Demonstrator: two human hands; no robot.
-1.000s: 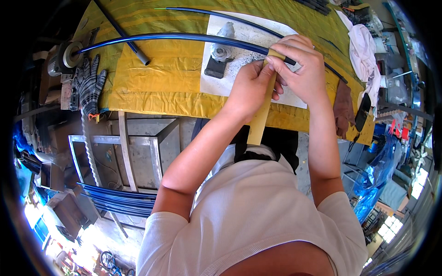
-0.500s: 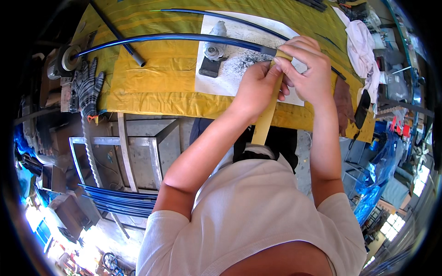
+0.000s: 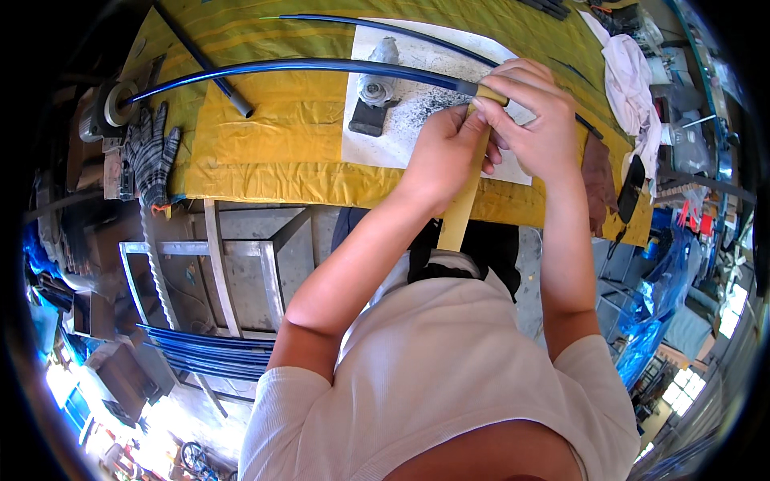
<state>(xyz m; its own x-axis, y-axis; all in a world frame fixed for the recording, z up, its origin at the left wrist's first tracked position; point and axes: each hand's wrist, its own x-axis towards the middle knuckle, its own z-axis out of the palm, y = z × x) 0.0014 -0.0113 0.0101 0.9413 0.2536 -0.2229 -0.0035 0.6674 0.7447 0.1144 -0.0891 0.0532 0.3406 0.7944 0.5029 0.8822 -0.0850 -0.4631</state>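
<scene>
A long dark blue rod (image 3: 273, 68) runs from the left side of the table to my hands, its right end grey. A flat yellow strip (image 3: 457, 218) is looped over that end and hangs down toward my waist. My right hand (image 3: 539, 120) is closed round the rod's tip and the looped part of the strip. Just to its left, my left hand (image 3: 443, 152) pinches the strip between thumb and fingers below the rod. Parts of the fingers of both hands are hidden behind the strip and each other.
Under the rod lies a white sheet (image 3: 373, 148) with dark specks, bearing a grey wrapped object (image 3: 377, 84). A round-faced tool (image 3: 119, 104) and striped glove (image 3: 152, 156) sit left. A second rod (image 3: 401, 32) lies behind; a pink cloth (image 3: 630, 80) hangs right.
The blue rod's left end has shifted slightly left and down, and its gripped end has moved a little left. Both hands keep nearly the same place and hold.
</scene>
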